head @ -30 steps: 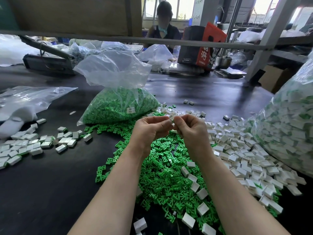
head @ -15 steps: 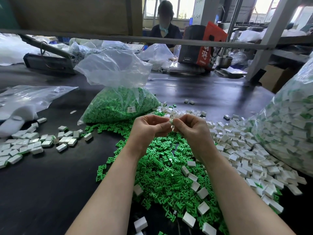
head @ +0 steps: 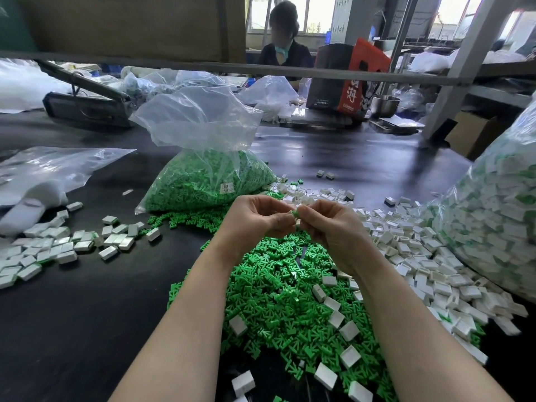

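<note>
**A:** Where is the piece being worked on?

**B:** Between the two hands, held up above the green pile (head: 275, 291) on the table (head: 87, 314). It is a green clip (head: 295, 213), and only a sliver of it shows at the fingertips.

**A:** How are the hands set?

**B:** The left hand (head: 255, 219) and right hand (head: 333, 227) are curled, knuckles out, and their fingertips meet on the clip. Both pinch it. I cannot tell whether one of the white shells (head: 406, 256) also sits behind the right fingers, as they cover that spot.

**A:** How would you expect the clip to handle?

**B:** I judge it very light and stiff: moulded plastic, smooth and a bit slippery. The thin prongs seen on the loose clips look like the weak part, and a hard sideways squeeze could bend or snap one.

**A:** So where should it be held?

**B:** By the solid body, thumb and forefinger on its flat faces, with the prongs left free. A light pinch should do. The likelier trouble is that it flicks out of the fingers and drops into the pile.

**A:** And the shells?

**B:** They look like hollow boxes, light and rigid. I would hold one by its two long walls, open side towards the clip.

**A:** What else is close by?

**B:** A bag (head: 203, 181) of green clips beyond the hands, and the shells spread just right of the pile.
</note>
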Demonstrator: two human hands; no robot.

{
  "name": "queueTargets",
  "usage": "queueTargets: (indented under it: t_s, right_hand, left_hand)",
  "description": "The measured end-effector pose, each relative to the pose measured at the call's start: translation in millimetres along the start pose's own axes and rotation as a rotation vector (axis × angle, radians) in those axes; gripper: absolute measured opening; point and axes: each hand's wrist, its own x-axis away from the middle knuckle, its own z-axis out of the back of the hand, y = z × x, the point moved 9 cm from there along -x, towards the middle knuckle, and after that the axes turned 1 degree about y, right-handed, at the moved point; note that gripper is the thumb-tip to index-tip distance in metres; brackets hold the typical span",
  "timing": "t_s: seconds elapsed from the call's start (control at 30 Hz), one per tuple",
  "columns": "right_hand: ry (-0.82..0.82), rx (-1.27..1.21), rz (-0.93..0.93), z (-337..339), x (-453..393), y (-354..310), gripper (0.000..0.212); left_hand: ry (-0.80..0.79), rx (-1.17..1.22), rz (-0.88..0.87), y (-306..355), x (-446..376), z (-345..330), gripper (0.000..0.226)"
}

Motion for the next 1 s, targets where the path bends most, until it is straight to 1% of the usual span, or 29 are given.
queueTargets:
  t_s: [0.07, 0.13, 0.17, 0.23, 0.3, 0.37, 0.47, 0.57, 0.7, 0.83, 1.0]
  right_hand:
    - [0.003, 0.234, 0.086, -3.3, -0.5, -8.8, 0.015]
    - [-0.018, 0.434, 0.14, -10.6, -1.4, -13.6, 0.022]
    - [-0.028, 0.502, 0.154, -13.6, -1.4, -13.9, 0.026]
    - [-0.035, 0.546, 0.151, -16.8, -1.5, -11.3, 0.031]
    - [-0.025, 0.528, 0.14, -16.6, -1.6, -8.6, 0.033]
    - [-0.018, 0.49, 0.133, -15.7, -1.8, -7.6, 0.032]
    - [-0.026, 0.385, 0.097, -14.4, -1.7, -4.1, 0.03]
    - [-0.052, 0.274, 0.015, -13.8, -1.1, 4.8, 0.029]
    - [-0.113, 0.263, -0.066, -14.8, 0.6, 14.8, 0.034]
    - [-0.181, 0.176, -0.125, -16.8, 4.2, 21.6, 0.033]
    - [-0.213, 0.137, -0.17, -16.9, 6.5, 28.3, 0.031]
  left_hand:
    - [-0.011, 0.034, 0.012, -0.9, 0.3, 1.0, 0.01]
    - [-0.017, 0.061, 0.018, -2.0, -0.1, 1.3, 0.009]
    - [-0.015, 0.053, 0.012, -2.5, -0.4, 1.4, 0.009]
    - [-0.008, 0.017, -0.001, -4.0, -1.3, 2.0, 0.008]
    - [-0.014, -0.034, 0.002, -6.3, -2.0, 1.7, 0.008]
    - [-0.046, -0.14, 0.01, -8.1, -2.1, -1.1, 0.011]
    - [-0.136, -0.238, 0.041, -13.3, -0.4, -13.3, 0.027]
    - [-0.176, -0.188, 0.06, -17.4, 1.5, -21.7, 0.03]
    - [-0.2, -0.144, 0.095, -22.2, 4.4, -22.8, 0.03]
    - [-0.24, -0.107, 0.121, -27.2, 6.1, -26.6, 0.038]
    - [-0.277, -0.09, 0.152, -34.4, 7.1, -30.7, 0.036]
